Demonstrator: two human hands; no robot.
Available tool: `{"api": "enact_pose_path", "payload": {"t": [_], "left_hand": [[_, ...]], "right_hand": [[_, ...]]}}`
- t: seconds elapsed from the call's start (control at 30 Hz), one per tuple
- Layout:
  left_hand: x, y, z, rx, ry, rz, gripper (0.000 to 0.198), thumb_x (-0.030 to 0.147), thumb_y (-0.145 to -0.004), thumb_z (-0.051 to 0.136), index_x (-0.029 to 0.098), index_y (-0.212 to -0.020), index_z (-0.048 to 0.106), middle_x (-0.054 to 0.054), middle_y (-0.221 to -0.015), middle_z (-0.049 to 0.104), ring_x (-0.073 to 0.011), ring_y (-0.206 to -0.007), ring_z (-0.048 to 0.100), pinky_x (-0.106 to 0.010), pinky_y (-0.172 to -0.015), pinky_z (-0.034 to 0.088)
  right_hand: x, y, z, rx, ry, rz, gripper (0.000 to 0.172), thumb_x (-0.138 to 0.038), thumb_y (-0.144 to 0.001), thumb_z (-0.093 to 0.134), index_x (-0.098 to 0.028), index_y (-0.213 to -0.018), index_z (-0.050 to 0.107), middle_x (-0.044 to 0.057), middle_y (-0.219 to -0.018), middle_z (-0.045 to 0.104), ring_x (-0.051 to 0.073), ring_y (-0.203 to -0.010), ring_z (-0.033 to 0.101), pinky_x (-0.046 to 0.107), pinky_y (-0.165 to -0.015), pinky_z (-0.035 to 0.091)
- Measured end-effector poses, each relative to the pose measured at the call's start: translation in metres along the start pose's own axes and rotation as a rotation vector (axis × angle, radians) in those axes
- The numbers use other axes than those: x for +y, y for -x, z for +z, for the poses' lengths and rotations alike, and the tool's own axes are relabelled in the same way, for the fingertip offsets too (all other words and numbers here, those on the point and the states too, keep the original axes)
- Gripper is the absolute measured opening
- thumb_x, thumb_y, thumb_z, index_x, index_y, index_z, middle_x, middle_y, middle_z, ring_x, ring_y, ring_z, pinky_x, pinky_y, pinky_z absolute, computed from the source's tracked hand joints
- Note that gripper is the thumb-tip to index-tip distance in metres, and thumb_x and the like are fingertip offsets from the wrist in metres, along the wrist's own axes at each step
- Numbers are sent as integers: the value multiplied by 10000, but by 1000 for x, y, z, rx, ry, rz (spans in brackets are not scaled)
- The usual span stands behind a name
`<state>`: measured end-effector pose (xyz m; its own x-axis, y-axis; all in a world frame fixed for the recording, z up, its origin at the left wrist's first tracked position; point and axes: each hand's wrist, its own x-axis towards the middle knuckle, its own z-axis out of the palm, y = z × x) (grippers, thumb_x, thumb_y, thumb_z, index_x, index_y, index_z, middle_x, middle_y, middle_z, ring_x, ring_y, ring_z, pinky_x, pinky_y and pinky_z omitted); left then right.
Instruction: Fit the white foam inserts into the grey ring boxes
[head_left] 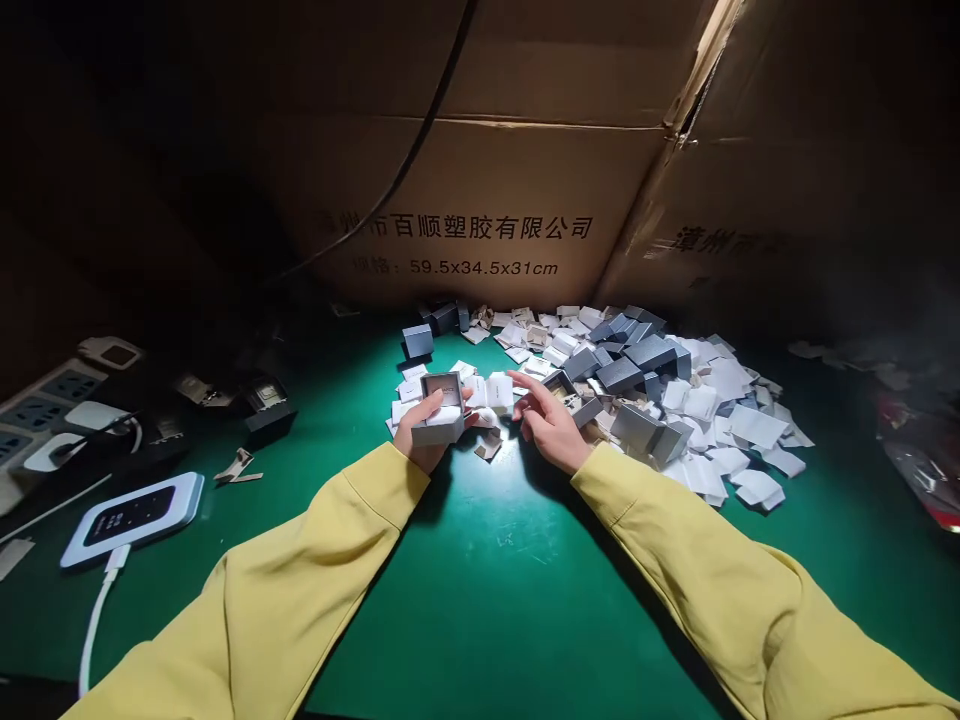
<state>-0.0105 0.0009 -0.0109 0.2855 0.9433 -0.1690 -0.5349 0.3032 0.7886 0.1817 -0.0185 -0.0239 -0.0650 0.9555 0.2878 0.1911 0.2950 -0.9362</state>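
My left hand (421,434) is wrapped round a small grey jewelry box (438,432) whose lid stands up, showing a pale inside with print on the lid lining. To the right, my right hand (551,428) is held with its fingers apart over small white folded cards (498,392); I see nothing between the fingers. Just behind that hand lies another opened dark box (586,410). A crumpled bit of beige card (489,445) rests on the green table (480,600) between my hands.
Grey boxes (651,352) and white card pieces (727,425) form a heap at right. A white device with a screen (133,515) and cable, a power strip (45,410) and a dark box (268,415) lie left. Large cardboard cartons (480,170) stand behind, with a black cable (427,120) hanging before them.
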Motion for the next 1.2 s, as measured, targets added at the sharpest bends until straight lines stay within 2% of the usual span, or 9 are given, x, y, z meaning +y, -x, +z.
{"api": "enact_pose_path", "payload": {"t": [0.13,0.23,0.33,0.43,0.57,0.77,0.9,1.1,1.2], "left_hand": [[1,0,1,21,6,-8,249,354,-752,579,178,-928,590,-81,-978,667,-263,-948,618,-474,-863,504],[2,2,4,1,-20,-43,237,344,-746,579,171,-909,591,-78,-944,674,-270,-968,610,-461,-862,504],[2,2,5,14,-15,-84,238,336,-736,576,167,-902,595,-78,-918,683,-264,-924,623,-467,-853,507],[2,2,6,32,-19,-98,201,321,-733,566,174,-862,610,-76,-910,691,-260,-895,629,-474,-847,508],[-1,0,4,-9,-68,-113,221,329,-714,591,163,-855,627,-89,-911,693,-270,-916,635,-450,-866,501],[-3,-3,2,-90,-67,-171,245,307,-700,613,113,-850,627,-102,-838,704,-264,-842,662,-420,-843,517],[-2,-4,1,-127,-43,-186,229,295,-768,542,99,-860,615,-88,-836,702,-246,-832,666,-395,-836,519],[-2,-4,-2,-190,1,-198,212,297,-766,569,133,-891,619,-82,-855,700,-230,-821,666,-396,-815,540],[-1,-1,1,-169,36,-244,209,287,-768,567,130,-895,618,-76,-828,694,-226,-814,663,-425,-821,536]], "right_hand": [[-1,3,-9,46,361,-254,543,-175,-807,418,-266,-1341,384,105,-1301,446,147,-779,554,356,-736,526],[-1,5,-8,-10,492,-345,585,-251,-823,501,-227,-1381,327,137,-1325,422,213,-980,551,380,-810,518],[3,6,-5,-66,536,-423,586,-252,-828,519,-214,-1382,331,138,-1291,467,238,-1137,491,396,-894,483],[5,6,-5,-60,524,-419,581,-236,-823,519,-229,-1376,343,122,-1228,530,220,-1068,534,386,-863,493],[3,5,-7,-21,510,-393,581,-206,-784,552,-251,-1343,399,75,-1113,615,210,-948,550,377,-806,495],[-3,6,-5,-43,361,-333,510,-193,-771,569,-244,-1272,486,63,-1047,596,132,-697,518,287,-646,496],[-4,5,-5,-76,281,-302,514,-212,-769,604,-229,-1271,496,71,-1042,585,135,-740,535,284,-666,501],[-3,6,-5,-96,261,-281,465,-269,-775,622,-251,-1232,541,89,-1128,554,167,-851,572,318,-725,519],[-4,7,-5,-98,246,-293,453,-287,-770,633,-242,-1213,552,91,-1119,555,171,-862,571,309,-702,523]]}}
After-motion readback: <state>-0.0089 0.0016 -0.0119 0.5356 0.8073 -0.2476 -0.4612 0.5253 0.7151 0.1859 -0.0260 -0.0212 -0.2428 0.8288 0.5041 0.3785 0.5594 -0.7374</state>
